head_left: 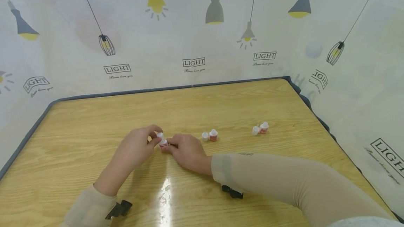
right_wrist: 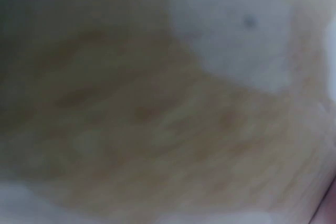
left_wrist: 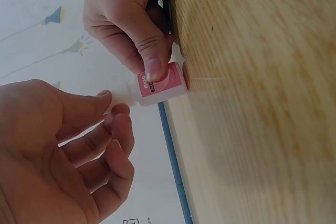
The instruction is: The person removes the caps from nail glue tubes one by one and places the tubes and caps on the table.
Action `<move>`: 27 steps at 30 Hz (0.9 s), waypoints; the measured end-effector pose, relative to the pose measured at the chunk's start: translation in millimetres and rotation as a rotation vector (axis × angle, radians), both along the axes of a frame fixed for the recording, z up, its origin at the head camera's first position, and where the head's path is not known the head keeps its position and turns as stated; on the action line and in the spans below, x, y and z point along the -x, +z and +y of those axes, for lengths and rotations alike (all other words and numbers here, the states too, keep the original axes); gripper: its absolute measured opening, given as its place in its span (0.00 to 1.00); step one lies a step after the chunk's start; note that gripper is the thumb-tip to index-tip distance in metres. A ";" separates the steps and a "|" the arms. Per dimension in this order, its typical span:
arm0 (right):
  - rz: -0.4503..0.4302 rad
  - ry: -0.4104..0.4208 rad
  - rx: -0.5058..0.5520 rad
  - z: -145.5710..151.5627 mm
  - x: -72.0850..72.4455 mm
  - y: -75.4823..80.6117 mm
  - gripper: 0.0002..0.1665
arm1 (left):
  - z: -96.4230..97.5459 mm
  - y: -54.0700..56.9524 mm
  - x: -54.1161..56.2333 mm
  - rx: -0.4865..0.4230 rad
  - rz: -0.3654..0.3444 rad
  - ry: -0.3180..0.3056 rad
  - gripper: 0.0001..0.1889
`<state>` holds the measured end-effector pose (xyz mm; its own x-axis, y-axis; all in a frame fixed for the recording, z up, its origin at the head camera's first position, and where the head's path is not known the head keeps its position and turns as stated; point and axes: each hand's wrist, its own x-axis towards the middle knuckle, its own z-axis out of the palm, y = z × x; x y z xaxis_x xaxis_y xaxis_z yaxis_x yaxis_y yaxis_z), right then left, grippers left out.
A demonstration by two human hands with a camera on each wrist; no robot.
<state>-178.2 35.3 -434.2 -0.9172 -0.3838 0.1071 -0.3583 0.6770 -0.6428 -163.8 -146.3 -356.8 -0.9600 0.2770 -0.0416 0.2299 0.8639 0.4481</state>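
A small white bottle [head_left: 163, 145] with a pink-red label is upright, slightly tilted, at the table's middle left. My right hand [head_left: 189, 152] holds its body, the thumb pressing on the label in the left wrist view. With thumb and forefinger, my left hand [head_left: 136, 145] pinches the white cap [left_wrist: 124, 94] at the bottle's top. Whether the cap sits loose or tight cannot be told. The right wrist view is too blurred to show the bottle.
Right of my hands stands another red-labelled bottle [head_left: 213, 136] with a white cap [head_left: 205, 136] beside it. Farther right are a third bottle [head_left: 263, 128] and a white cap [head_left: 255, 130]. A printed cloth [head_left: 176, 38] hangs behind the wooden table [head_left: 252, 104].
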 end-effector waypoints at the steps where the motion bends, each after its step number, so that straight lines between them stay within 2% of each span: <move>1: -0.001 0.000 0.001 0.1 -0.1 0.0 0.17 | 0.0 -0.1 0.0 0.002 0.003 0.005 0.13; 8: 0.005 0.008 -0.007 0.0 -0.3 -0.2 0.17 | 0.1 -1.0 -0.4 0.011 0.022 0.047 0.15; 17: -0.006 0.002 -0.010 -0.4 -0.2 0.8 0.17 | 2.9 -2.7 0.6 0.003 0.008 0.024 0.13; 21: 0.001 0.006 -0.007 -0.2 -0.4 0.9 0.15 | 2.8 -1.6 -0.4 0.001 0.004 0.054 0.11; 27: 0.013 0.023 -0.013 0.1 -0.2 1.1 0.15 | 0.8 0.7 -0.8 -0.008 0.006 0.103 0.16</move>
